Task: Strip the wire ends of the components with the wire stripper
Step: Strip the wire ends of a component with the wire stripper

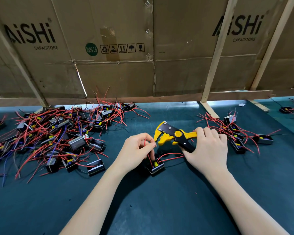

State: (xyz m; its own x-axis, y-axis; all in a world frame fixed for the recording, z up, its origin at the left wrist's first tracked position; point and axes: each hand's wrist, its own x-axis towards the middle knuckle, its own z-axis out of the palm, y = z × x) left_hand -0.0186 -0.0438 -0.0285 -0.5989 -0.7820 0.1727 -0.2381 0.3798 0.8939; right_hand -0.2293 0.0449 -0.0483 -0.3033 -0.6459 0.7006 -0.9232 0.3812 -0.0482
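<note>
My right hand (pixel 208 146) grips the handles of a yellow and black wire stripper (pixel 173 134), whose jaws point left. My left hand (pixel 137 150) pinches a thin red wire (pixel 145 142) between thumb and fingers, and the wire's tip sits at the stripper's jaws. That wire runs down to a small black component (pixel 155 167) with a yellow part inside, lying on the mat between my hands. More red wires from the same component curve right, under my right hand.
A big tangled pile of components (pixel 58 133) with red, blue and black wires covers the left of the dark blue mat (pixel 159 200). A smaller group of components (pixel 236 133) lies at the right. Cardboard sheets (pixel 126 48) on wooden struts stand along the back.
</note>
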